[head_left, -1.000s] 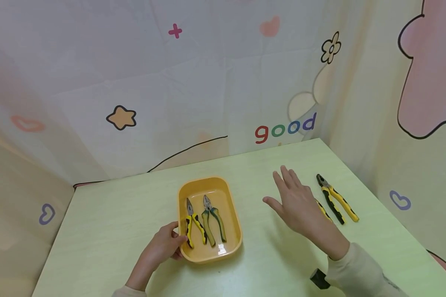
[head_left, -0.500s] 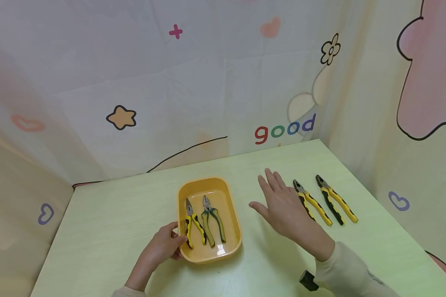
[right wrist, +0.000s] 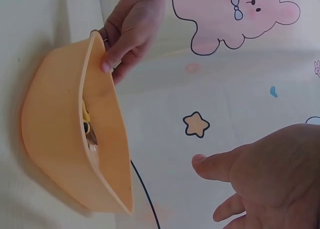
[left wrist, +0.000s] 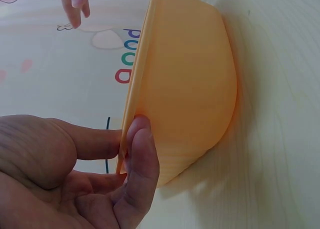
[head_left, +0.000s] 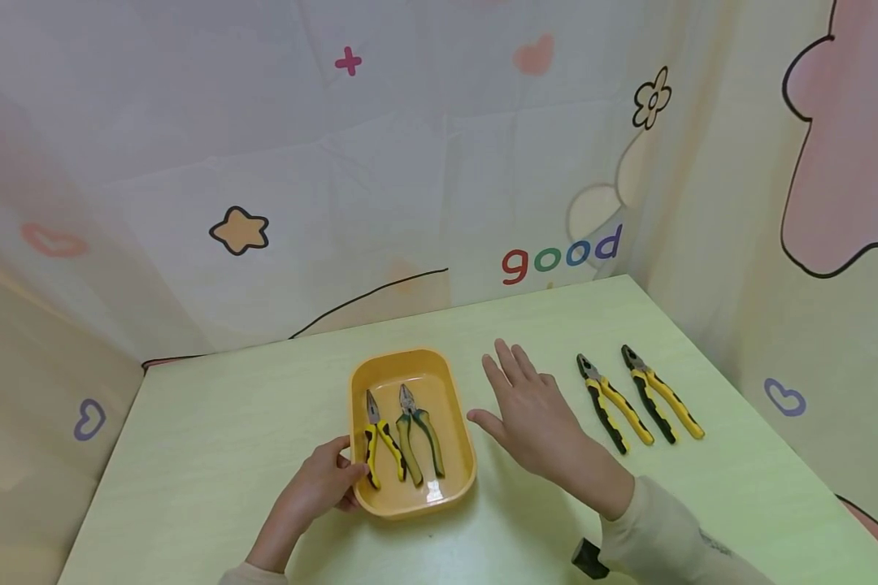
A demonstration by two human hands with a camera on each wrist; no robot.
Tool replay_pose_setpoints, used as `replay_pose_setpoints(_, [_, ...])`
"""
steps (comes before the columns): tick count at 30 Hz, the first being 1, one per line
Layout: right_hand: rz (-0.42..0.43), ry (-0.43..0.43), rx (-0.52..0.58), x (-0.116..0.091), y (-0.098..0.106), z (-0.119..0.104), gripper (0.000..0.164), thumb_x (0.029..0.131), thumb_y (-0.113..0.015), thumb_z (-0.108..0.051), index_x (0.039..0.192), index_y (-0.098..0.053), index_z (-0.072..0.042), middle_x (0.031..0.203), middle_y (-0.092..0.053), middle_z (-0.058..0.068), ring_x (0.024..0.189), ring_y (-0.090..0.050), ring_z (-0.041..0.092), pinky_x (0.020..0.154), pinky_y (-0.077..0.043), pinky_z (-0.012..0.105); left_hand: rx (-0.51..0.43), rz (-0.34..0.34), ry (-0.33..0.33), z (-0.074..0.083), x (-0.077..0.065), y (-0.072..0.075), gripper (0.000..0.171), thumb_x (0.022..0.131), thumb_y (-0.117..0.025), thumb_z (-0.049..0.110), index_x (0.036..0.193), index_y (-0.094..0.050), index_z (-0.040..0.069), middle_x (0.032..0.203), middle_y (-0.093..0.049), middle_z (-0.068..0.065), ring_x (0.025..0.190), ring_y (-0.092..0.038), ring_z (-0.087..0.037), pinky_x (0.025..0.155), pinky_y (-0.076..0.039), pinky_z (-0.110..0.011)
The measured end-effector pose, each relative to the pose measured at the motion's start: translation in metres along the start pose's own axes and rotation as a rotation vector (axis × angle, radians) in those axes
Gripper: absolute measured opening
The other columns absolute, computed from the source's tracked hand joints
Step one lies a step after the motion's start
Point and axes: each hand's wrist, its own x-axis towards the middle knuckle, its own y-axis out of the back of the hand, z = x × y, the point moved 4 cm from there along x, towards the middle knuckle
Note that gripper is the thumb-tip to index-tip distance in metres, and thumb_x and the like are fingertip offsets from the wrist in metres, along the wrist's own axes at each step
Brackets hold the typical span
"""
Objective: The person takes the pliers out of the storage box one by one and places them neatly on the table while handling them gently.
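Pinching tray (head_left: 450,435) rim: left hand (head_left: 323,481) | right hand (head_left: 532,412): spread | tray's long axis, pliers (head_left: 412,413) inside: toward backdrop (head_left: 380,187)

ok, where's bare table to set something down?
Widest: pale-green tabletop left of the left hand and yellow rectangular plastic tray. Also narrow strip between tray and printed fabric backdrop. Crowded: right side, with right hand and two yellow-black-handled pliers.
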Motion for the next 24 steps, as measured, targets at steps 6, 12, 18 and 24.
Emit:
replay_pose_setpoints(6, [-0.019, 0.022, -0.026, 0.003, -0.005, -0.010, 0.077, 0.101, -0.065, -0.046, 0.156, -0.040, 0.002, 0.167, -0.024, 0.023, 0.153, -0.022, 0.043, 0.109, -0.042, 0.063, 0.000, -0.002, -0.001, 0.000, 0.000, 0.000, 0.048, 0.100, -0.061, 0.000, 0.145, -0.046, -0.010, 0.087, -0.061, -0.017, 0.057, -0.063, -0.018, 0.054, -0.061, -0.034])
replay_pose_setpoints(12, [-0.032, 0.048, -0.038, 0.006, -0.013, -0.020, 0.077, 0.102, -0.063, -0.046, 0.156, -0.039, 0.001, 0.167, -0.023, 0.022, 0.154, -0.022, 0.041, 0.108, -0.043, 0.061, 0.002, 0.005, -0.003, 0.001, 0.001, -0.001, 0.049, 0.100, -0.062, 0.000, 0.145, -0.045, -0.010, 0.087, -0.061, -0.017, 0.056, -0.063, -0.018, 0.054, -0.061, -0.033])
replay_pose_setpoints(18, [-0.047, 0.073, -0.037, 0.009, -0.018, -0.032, 0.076, 0.102, -0.061, -0.048, 0.156, -0.040, 0.001, 0.168, -0.022, 0.021, 0.154, -0.021, 0.040, 0.110, -0.041, 0.061, 0.004, 0.012, -0.008, 0.001, 0.000, 0.000, 0.049, 0.101, -0.062, 0.001, 0.145, -0.045, -0.011, 0.086, -0.061, -0.016, 0.056, -0.063, -0.018, 0.055, -0.061, -0.035])
replay_pose_setpoints(24, [-0.062, 0.093, -0.048, 0.009, -0.020, -0.042, 0.075, 0.103, -0.059, -0.050, 0.156, -0.041, 0.000, 0.168, -0.023, 0.021, 0.154, -0.022, 0.040, 0.110, -0.041, 0.060, -0.004, 0.005, 0.003, 0.000, -0.001, 0.000, 0.049, 0.100, -0.062, 0.000, 0.145, -0.046, -0.010, 0.087, -0.062, -0.016, 0.056, -0.064, -0.018, 0.056, -0.062, -0.036])
